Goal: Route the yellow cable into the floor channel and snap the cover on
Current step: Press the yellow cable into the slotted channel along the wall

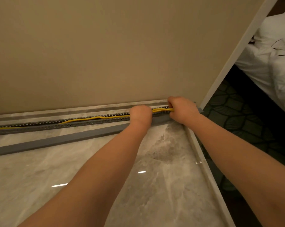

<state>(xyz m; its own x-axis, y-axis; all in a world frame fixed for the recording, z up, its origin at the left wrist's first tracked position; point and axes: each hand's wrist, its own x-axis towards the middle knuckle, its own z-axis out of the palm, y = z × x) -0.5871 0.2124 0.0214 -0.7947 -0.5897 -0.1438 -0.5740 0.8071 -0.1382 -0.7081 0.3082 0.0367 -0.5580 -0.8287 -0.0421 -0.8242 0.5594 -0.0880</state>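
Head view of a marble floor [163,185] at the foot of a beige wall [105,46]. A grey slotted floor channel [40,126] runs along the floor's far edge, against the wall base, from the left border to the far right corner by the door frame [233,53]. The yellow cable [82,119] lies inside the open channel over most of its length, rising slightly out of it near the hands, where two strands show side by side. The left hand [141,114] is curled into a fist over the channel and cable; whether its fingers pinch the cable cannot be told. The right hand [181,109], at the channel's far right end, is closed around the yellow strands. The grey cover [56,141] lies loose on the floor just in front of the channel, angled away from it toward the left. Beyond the doorway, patterned carpet [240,115] and white bedding [274,59] appear.
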